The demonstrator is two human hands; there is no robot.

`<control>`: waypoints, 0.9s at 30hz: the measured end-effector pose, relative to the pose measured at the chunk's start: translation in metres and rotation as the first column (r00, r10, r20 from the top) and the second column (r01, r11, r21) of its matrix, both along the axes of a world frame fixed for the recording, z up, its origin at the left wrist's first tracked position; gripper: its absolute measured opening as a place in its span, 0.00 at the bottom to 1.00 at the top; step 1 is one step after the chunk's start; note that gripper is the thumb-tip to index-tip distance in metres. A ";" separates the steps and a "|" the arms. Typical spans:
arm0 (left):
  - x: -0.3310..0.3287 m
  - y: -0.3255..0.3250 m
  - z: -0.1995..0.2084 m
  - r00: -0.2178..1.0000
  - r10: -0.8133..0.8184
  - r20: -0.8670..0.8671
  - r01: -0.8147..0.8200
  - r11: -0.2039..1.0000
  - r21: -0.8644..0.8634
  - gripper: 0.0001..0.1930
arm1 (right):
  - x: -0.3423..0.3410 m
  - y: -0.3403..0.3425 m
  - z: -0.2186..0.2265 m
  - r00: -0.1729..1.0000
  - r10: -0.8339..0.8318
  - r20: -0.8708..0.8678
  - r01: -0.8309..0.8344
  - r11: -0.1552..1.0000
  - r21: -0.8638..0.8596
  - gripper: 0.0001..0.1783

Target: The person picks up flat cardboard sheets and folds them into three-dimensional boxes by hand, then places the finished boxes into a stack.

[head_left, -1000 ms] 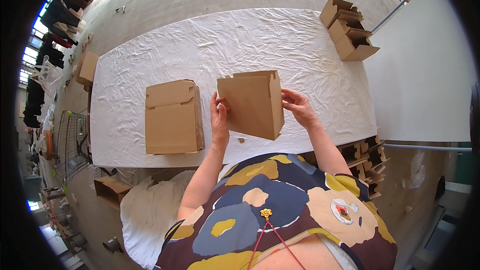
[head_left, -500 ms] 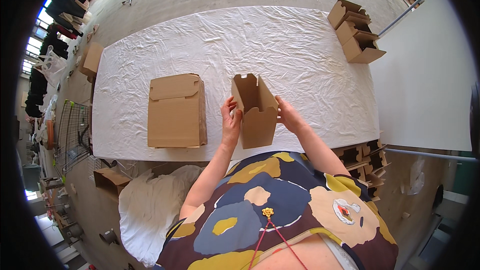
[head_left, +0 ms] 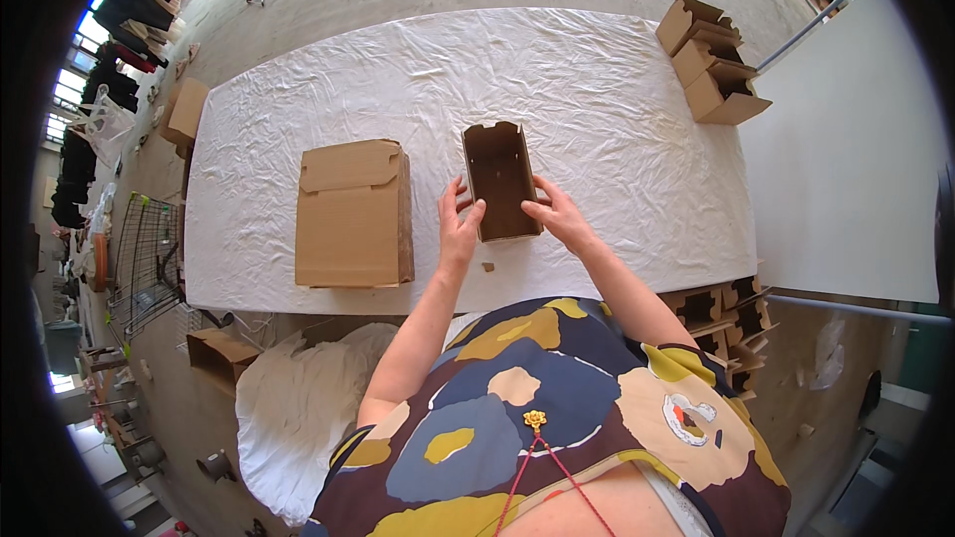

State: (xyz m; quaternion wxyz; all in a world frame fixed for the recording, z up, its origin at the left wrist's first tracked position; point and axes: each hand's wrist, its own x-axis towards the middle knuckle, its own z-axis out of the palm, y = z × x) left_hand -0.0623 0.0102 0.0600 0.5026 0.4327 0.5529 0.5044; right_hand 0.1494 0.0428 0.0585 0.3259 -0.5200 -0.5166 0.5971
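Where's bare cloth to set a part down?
Free: the white cloth beyond the open box, left of the corner boxes; also right of the right hand. Crowded: between the cardboard stack and open box, where the left hand sits.

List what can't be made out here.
All in the head view:
- Underside of the open box between left hand and right hand: hidden by the box itself.
- Piece count in the cardboard stack: layers too fine.
- Brown scrap: too small to identify.
- Boxes below the white-covered table: partly hidden by its top.
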 end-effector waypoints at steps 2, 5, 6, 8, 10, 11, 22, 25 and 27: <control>-0.002 0.009 0.000 1.000 0.013 -0.007 -0.013 1.000 0.014 0.37 | -0.004 0.003 -0.008 0.991 -0.039 0.128 0.025 0.994 0.111 0.38; -0.004 0.025 0.007 0.993 0.042 -0.115 -0.036 0.998 0.053 0.36 | -0.017 0.009 0.001 0.968 -0.100 0.229 0.046 0.972 0.229 0.37; -0.003 0.030 0.004 0.979 0.049 -0.196 -0.031 0.995 0.093 0.37 | -0.021 0.010 0.000 0.963 -0.115 0.243 0.047 0.962 0.270 0.36; -0.003 0.039 -0.002 0.951 0.047 -0.306 -0.010 0.993 0.120 0.38 | -0.029 0.012 -0.002 0.953 -0.148 0.263 0.052 0.939 0.340 0.35; -0.004 0.046 -0.011 0.932 0.021 -0.362 0.013 0.996 0.093 0.40 | -0.034 0.011 -0.012 0.943 -0.183 0.277 0.062 0.917 0.394 0.36; -0.006 0.047 -0.015 0.943 0.014 -0.331 0.024 0.994 0.109 0.40 | -0.034 0.013 -0.015 0.945 -0.181 0.273 0.063 0.918 0.390 0.36; 0.021 0.008 0.063 0.274 -0.251 -0.928 0.629 0.777 -0.024 0.18 | -0.019 0.020 -0.031 0.958 -0.134 0.254 0.058 0.956 0.288 0.35; 0.015 0.005 0.053 0.141 -0.332 -0.933 0.682 0.715 -0.152 0.12 | -0.025 0.018 -0.027 0.952 -0.140 0.272 0.054 0.952 0.301 0.35; 0.016 0.009 0.047 0.091 -0.335 -0.938 0.660 0.725 -0.195 0.10 | -0.026 0.018 -0.025 0.961 -0.154 0.231 0.076 0.947 0.312 0.36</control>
